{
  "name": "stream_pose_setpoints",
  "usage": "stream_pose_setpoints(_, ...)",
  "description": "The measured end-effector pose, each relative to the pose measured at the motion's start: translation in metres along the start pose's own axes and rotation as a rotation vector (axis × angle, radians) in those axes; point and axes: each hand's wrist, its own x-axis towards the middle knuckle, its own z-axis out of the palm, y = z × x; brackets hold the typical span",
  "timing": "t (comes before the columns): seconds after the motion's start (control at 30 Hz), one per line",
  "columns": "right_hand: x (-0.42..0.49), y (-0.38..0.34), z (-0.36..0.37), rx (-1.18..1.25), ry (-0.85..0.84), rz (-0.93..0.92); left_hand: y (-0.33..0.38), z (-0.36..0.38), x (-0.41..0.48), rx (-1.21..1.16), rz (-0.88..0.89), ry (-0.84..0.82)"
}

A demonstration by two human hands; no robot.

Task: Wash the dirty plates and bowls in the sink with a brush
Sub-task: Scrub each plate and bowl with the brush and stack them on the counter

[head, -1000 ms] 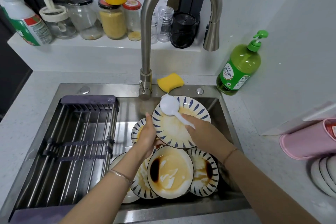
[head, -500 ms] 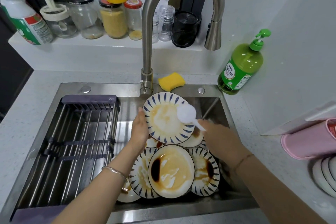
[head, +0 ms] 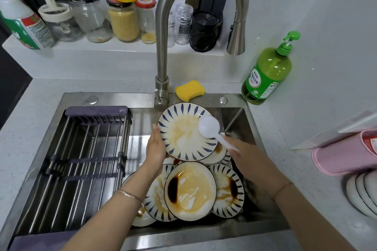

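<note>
Brush (head: 209, 127) touches plate (head: 183, 134); green bottle (head: 269, 63) carries an illegible Chinese label (head: 258, 83).

Yellow sponge (head: 190, 90) just beside faucet (head: 162, 47) base; green soap bottle (head: 265, 75) right; jars (head: 123, 22) on ledge (head: 114, 47).

You stand in a home kitchen: steel sink (head: 114, 99), gooseneck faucet (head: 162, 47), dish-soap bottle (head: 265, 75), food jars (head: 123, 22) on ledge (head: 122, 48), speckled tabletop (head: 30, 112).

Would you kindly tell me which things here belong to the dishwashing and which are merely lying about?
In the job: held plate, white brush, left hand, right hand, dirty plates, sink.
Lying about: yellow sponge, green soap bottle, jars, pink container, drain rack.
</note>
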Motion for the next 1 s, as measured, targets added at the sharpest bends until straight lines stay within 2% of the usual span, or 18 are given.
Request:
stream_pose_setpoints(0.07, -0.005, 0.001, 0.005, 0.309, -0.02, 0.026, 0.0, -0.002, 0.001, -0.031, 0.005, -0.002)
stream_pose_setpoints(0.2, -0.005, -0.003, 0.017, 0.831, 0.112, 0.157, 0.001, 0.0, 0.002, -0.07, -0.015, -0.009)
stream_pose_setpoints(0.37, 0.01, -0.014, 0.023, 1.192, 0.081, 0.304, -0.002, 0.009, -0.004, -0.041, -0.105, -0.073)
stream_pose_setpoints(0.43, 0.014, -0.013, 0.025, 1.232, 0.051, 0.334, 0.0, 0.011, -0.01, -0.008, -0.115, -0.1)
stream_pose_setpoints(0.5, 0.015, -0.011, 0.028, 1.256, 0.058, 0.374, 0.003, 0.013, -0.014, 0.126, -0.074, -0.124)
stream_pose_setpoints(0.6, 0.014, -0.011, 0.031, 1.335, 0.103, 0.464, 0.0, 0.012, -0.018, 0.47, 0.126, -0.18)
stream_pose_setpoints(0.67, 0.012, -0.012, 0.031, 1.363, 0.142, 0.528, -0.007, 0.009, -0.022, 0.71, 0.365, -0.212)
stream_pose_setpoints(0.73, 0.011, -0.014, 0.031, 1.373, 0.173, 0.561, -0.013, 0.009, -0.033, 0.928, 0.626, -0.363)
stream_pose_setpoints(0.8, 0.01, -0.017, 0.03, 1.376, 0.18, 0.571, -0.024, 0.012, -0.036, 1.15, 0.811, -0.495)
stream_pose_setpoints(0.87, 0.009, -0.021, 0.028, 1.366, 0.181, 0.564, -0.033, 0.014, -0.031, 1.214, 0.996, -0.515)
stream_pose_setpoints(1.0, 0.008, -0.027, 0.024, 1.346, 0.144, 0.505, -0.038, 0.02, -0.019, 1.213, 1.213, -0.398)
